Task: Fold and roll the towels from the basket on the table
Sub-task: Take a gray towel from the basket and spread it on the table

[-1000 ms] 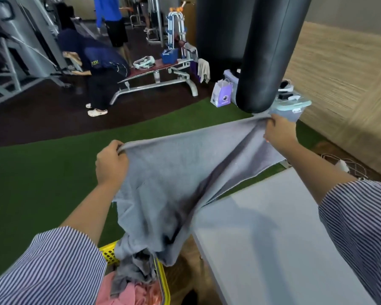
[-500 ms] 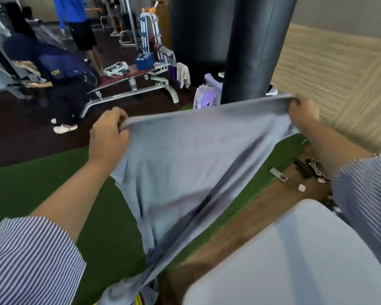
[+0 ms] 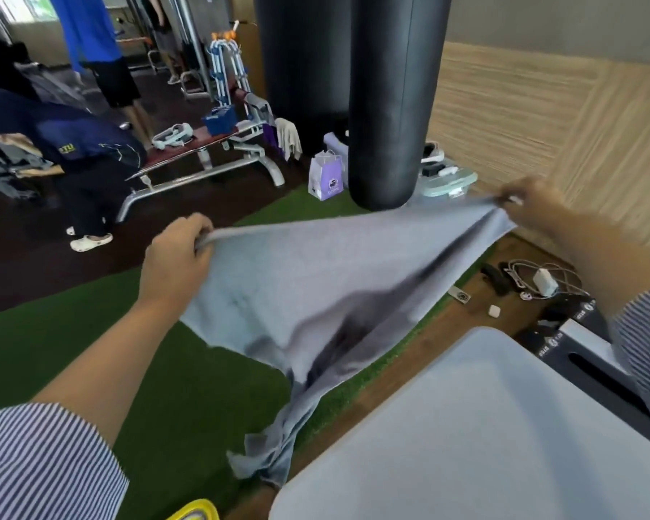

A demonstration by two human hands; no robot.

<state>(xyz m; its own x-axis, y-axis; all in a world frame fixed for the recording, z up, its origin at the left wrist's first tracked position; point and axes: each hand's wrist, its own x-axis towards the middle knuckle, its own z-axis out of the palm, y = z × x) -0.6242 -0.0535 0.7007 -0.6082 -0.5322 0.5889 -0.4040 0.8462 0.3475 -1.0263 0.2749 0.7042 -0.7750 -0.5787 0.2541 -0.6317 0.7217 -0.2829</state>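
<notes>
Lifted clear of the basket (image 3: 194, 513), towel (image 3: 327, 279) hangs gripped (fingers clamped) by 2 hands

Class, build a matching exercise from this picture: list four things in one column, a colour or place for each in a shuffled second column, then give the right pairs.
Things:
1. towel
2. punching bag
3. gift bag
4. basket

Descriptions:
A. purple, standing on the floor
B. yellow, at the bottom edge of the view
C. grey, held between the left hand and right hand
D. black, hanging above the towel

Pairs: 1-C, 2-D, 3-A, 4-B
</notes>
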